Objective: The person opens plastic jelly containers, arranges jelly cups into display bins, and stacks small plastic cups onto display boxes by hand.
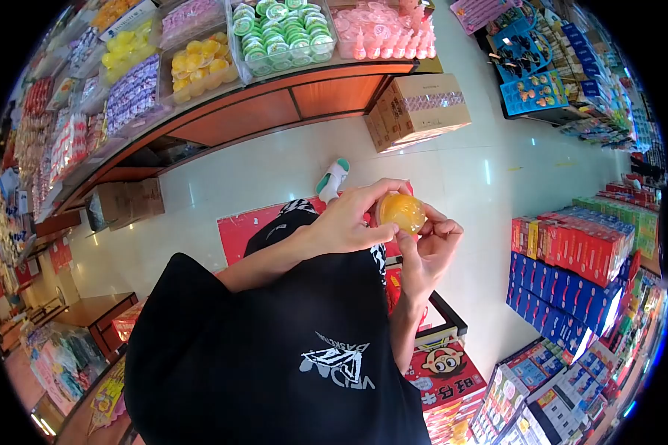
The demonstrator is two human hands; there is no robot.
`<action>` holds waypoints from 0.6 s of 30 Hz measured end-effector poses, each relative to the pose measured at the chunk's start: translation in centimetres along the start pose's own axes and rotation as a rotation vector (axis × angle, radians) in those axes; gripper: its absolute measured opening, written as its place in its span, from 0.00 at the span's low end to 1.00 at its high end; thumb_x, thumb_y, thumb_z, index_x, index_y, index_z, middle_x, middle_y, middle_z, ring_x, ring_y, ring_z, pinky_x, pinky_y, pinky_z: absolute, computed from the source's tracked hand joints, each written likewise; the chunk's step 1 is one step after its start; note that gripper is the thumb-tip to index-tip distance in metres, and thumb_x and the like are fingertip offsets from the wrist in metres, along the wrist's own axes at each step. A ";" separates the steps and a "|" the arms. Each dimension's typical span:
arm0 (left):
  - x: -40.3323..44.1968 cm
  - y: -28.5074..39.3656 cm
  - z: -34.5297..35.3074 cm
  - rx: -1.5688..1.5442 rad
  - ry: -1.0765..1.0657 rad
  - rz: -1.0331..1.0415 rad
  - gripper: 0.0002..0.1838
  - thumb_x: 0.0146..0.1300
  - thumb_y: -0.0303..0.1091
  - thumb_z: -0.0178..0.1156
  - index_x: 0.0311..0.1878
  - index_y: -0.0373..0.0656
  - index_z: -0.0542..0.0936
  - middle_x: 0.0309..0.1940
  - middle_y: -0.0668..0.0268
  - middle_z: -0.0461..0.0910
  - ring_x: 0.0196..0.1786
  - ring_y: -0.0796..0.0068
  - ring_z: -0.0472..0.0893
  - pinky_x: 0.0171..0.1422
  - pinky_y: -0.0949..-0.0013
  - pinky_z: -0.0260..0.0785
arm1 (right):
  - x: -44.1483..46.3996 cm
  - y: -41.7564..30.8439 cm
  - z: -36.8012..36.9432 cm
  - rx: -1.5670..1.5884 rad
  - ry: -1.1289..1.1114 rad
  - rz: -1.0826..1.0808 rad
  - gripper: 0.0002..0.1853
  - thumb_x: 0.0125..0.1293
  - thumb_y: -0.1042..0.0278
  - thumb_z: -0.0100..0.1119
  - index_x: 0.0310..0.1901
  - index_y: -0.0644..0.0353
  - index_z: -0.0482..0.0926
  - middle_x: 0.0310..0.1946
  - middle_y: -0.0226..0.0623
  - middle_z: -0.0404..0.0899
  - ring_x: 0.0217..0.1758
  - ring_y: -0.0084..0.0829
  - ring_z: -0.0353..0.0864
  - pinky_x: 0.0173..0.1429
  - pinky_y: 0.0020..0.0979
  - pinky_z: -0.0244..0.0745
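Both hands are up in front of my dark shirt, around a round, shiny, translucent yellow-orange ball (401, 213). My left hand (354, 216) is closed on its left side, with fingers over the top and the thumb along the lower edge. My right hand (428, 256) is closed on the lower right, its thumb close to the left thumb and its fingers curled against the edge. What the ball is made of, I cannot make out. Similar yellow round pieces (200, 65) fill a clear bin on the counter ahead.
Ahead runs a counter (326, 93) with bins of green-lidded tubs (282, 33) and pink bottles (393, 37). A cardboard box (423, 107) stands on the floor beside it. Stacked red boxes (571, 241) and blue boxes (557, 297) are at right. A red carton (445, 374) sits close below.
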State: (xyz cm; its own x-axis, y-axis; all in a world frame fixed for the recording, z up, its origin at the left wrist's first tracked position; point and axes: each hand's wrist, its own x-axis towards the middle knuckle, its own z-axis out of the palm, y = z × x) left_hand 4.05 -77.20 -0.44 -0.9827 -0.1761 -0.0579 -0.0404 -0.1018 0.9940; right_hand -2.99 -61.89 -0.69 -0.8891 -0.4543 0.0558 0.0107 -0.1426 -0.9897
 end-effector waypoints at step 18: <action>6.7 -0.6 -8.5 -0.048 0.030 -0.081 0.31 0.61 0.25 0.61 0.68 0.42 0.63 0.44 0.70 0.75 0.44 0.84 0.75 0.45 0.77 0.69 | 9.9 3.9 4.4 -0.040 -0.232 0.080 0.32 0.56 0.84 0.63 0.60 0.64 0.58 0.61 0.48 0.67 0.61 0.33 0.70 0.65 0.35 0.65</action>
State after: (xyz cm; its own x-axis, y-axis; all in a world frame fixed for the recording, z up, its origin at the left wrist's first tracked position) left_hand -0.95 -86.61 -2.16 -0.9707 -0.1946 -0.1412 -0.1098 -0.1637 0.9804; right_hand -9.79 -70.80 -3.46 -0.7574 -0.6530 0.0012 0.0549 -0.0655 -0.9963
